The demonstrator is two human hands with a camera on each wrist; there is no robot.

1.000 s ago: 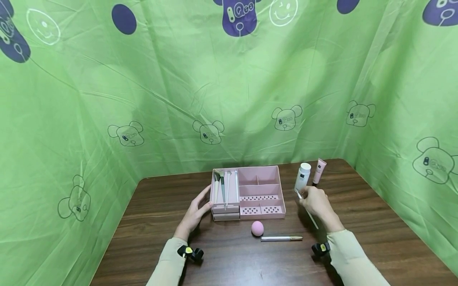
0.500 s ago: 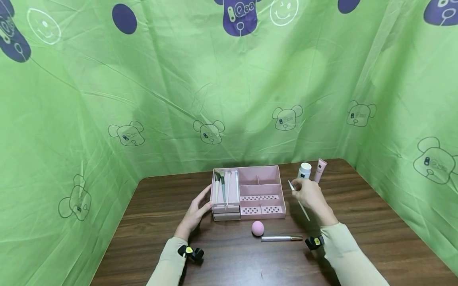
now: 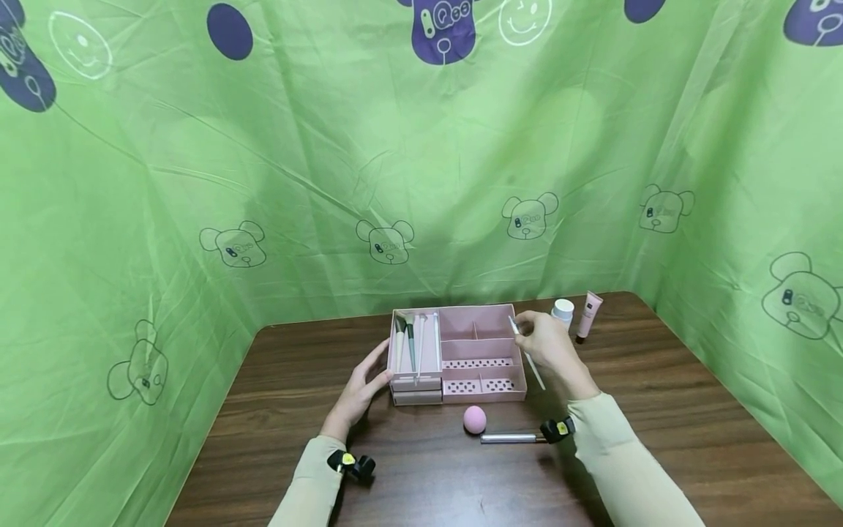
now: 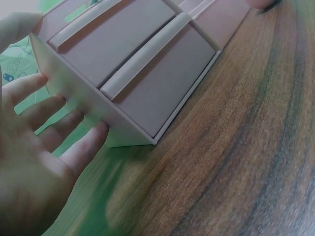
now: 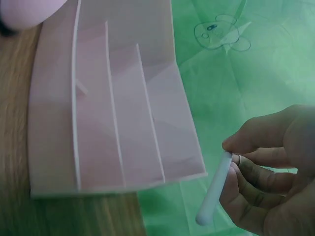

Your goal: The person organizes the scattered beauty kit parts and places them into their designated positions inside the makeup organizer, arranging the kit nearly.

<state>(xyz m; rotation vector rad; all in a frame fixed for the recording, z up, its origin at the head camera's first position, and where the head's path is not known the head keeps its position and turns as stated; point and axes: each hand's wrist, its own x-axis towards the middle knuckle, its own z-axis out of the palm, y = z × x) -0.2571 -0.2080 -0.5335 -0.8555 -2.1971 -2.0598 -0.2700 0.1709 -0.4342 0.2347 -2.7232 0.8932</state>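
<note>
A pink makeup organizer (image 3: 484, 397) stands on the table, with drawers on its left and divided compartments on its right. My left hand (image 3: 354, 399) rests on its left side; in the left wrist view the outstretched fingers (image 4: 51, 108) touch the side wall and the thumb reaches the top edge. Thumb and fingertips of my right hand (image 3: 549, 344) pinch a slim white stick (image 3: 534, 371), slanted beside the organizer's right wall. Its rounded end (image 5: 209, 201) shows in the right wrist view; I cannot tell its kind. Makeup brushes (image 3: 410, 344) lie in the organizer's top-left tray.
A white-capped bottle (image 3: 563, 310) stands behind my right hand, partly hidden. To its right is a pink tube (image 3: 588, 316) upright on its dark cap. A pink ball-shaped sponge (image 3: 474, 420) and a silver pen-like tube (image 3: 510, 438) lie in front of the organizer.
My right hand has moved left with the white stick, from in front of the bottle to the organizer's right edge. The left hand has stayed in place.
</note>
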